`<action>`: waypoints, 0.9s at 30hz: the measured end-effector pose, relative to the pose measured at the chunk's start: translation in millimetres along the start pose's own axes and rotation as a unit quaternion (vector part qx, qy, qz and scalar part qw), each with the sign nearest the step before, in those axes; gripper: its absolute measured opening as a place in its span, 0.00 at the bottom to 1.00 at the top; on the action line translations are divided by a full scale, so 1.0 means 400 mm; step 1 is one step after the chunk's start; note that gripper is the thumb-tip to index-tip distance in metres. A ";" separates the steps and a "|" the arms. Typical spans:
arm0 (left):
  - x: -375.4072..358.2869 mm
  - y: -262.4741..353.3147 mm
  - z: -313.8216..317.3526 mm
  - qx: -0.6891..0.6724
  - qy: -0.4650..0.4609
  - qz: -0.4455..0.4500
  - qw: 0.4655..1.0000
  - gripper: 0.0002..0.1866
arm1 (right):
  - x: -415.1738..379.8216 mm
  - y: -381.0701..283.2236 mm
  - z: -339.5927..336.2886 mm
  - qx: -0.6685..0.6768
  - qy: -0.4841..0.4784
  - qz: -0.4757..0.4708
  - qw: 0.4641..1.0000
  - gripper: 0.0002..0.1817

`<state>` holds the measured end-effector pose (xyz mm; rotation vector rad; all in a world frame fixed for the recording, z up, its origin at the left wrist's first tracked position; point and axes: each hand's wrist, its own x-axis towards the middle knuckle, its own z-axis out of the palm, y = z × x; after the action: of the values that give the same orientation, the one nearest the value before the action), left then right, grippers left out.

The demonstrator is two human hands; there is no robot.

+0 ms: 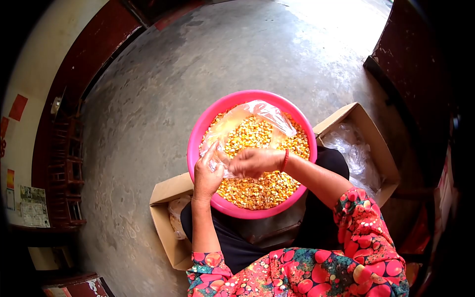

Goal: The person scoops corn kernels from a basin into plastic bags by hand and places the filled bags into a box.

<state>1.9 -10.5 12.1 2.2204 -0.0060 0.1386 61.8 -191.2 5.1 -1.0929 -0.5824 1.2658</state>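
- We hold a clear plastic bag [247, 123] over a pink basin [198, 136] of yellow corn kernels [262, 185] resting on our lap.
- Our left hand [206, 174] pinches the bag's near-left edge, fingers closed on the film at the basin's left rim.
- Our right hand [256, 162] is cupped just beside it, curled at the bag's mouth (whether it clasps kernels or only the film, we cannot tell).
- The bag lies slanted on the heap: its mouth is near, by our hands, and its closed end points far and right, so its long axis runs from near-left to far-right.
- We judge the filling barely begun: the bag looks nearly flat with few kernels inside, while the basin is heaped.
- A cardboard box [368, 131] at the right holds more crumpled clear bags; another cardboard box [166, 222] sits at the near left with a bag inside, on the concrete floor [198, 64].
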 end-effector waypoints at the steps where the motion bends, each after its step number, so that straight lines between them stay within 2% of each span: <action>1: 0.000 0.003 0.000 0.000 -0.001 0.001 1.000 0.31 | 0.004 0.001 -0.021 0.040 0.063 -0.017 0.997 0.18; 5: 0.000 0.019 -0.002 -0.004 -0.006 -0.007 1.000 0.31 | 0.013 -0.007 -0.100 0.167 0.258 -0.105 0.946 0.17; 8: -0.003 0.024 -0.003 -0.015 -0.007 -0.025 1.000 0.31 | 0.022 0.006 -0.157 0.183 0.363 -0.167 0.898 0.10; 10: -0.004 0.023 -0.004 -0.018 -0.007 -0.032 0.999 0.31 | 0.021 0.013 -0.174 0.186 0.375 -0.186 0.889 0.08; 12: -0.005 0.009 -0.003 -0.020 -0.008 -0.044 0.999 0.31 | 0.028 0.015 -0.181 0.073 0.457 -0.214 0.860 0.07; 13: -0.005 0.007 -0.003 -0.020 -0.007 -0.044 0.999 0.31 | -0.001 0.012 -0.186 -0.274 0.470 -0.139 0.828 0.07; 14: -0.005 0.005 -0.003 -0.015 -0.003 -0.037 0.999 0.31 | 0.005 0.017 -0.191 -0.274 0.469 -0.138 0.828 0.07; 15: -0.005 0.003 -0.003 -0.011 0.001 -0.030 1.000 0.30 | 0.013 0.021 -0.192 -0.378 0.491 -0.255 0.742 0.09; 16: -0.004 0.000 -0.002 -0.011 0.001 -0.030 0.999 0.30 | 0.018 0.023 -0.193 -0.469 0.497 -0.364 0.633 0.12; 17: -0.004 -0.004 -0.002 -0.007 0.004 -0.014 1.000 0.30 | 0.015 0.025 -0.194 -0.469 0.496 -0.364 0.633 0.12; 19: -0.004 -0.007 -0.002 -0.002 0.007 0.001 1.000 0.30 | -0.001 0.000 -0.167 -0.284 0.473 -0.227 0.803 0.16; 20: -0.003 -0.006 -0.003 -0.003 0.006 0.003 1.000 0.30 | 0.006 0.001 -0.165 -0.283 0.473 -0.227 0.803 0.16; 22: -0.001 -0.009 -0.002 -0.004 0.005 0.004 1.000 0.30 | 0.027 0.007 -0.161 -0.250 0.435 -0.175 0.847 0.15; 24: 0.000 -0.019 0.001 0.004 0.011 0.024 1.000 0.30 | 0.019 -0.011 -0.119 -0.117 0.311 -0.155 0.930 0.14; 27: 0.000 -0.025 0.005 0.011 0.017 0.036 0.999 0.30 | 0.017 0.002 -0.049 -0.103 0.091 -0.099 0.986 0.14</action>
<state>2.5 -5.9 3.1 2.2395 -0.0659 0.2165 80.0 -191.1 -5.2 -1.2742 -0.6754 0.9372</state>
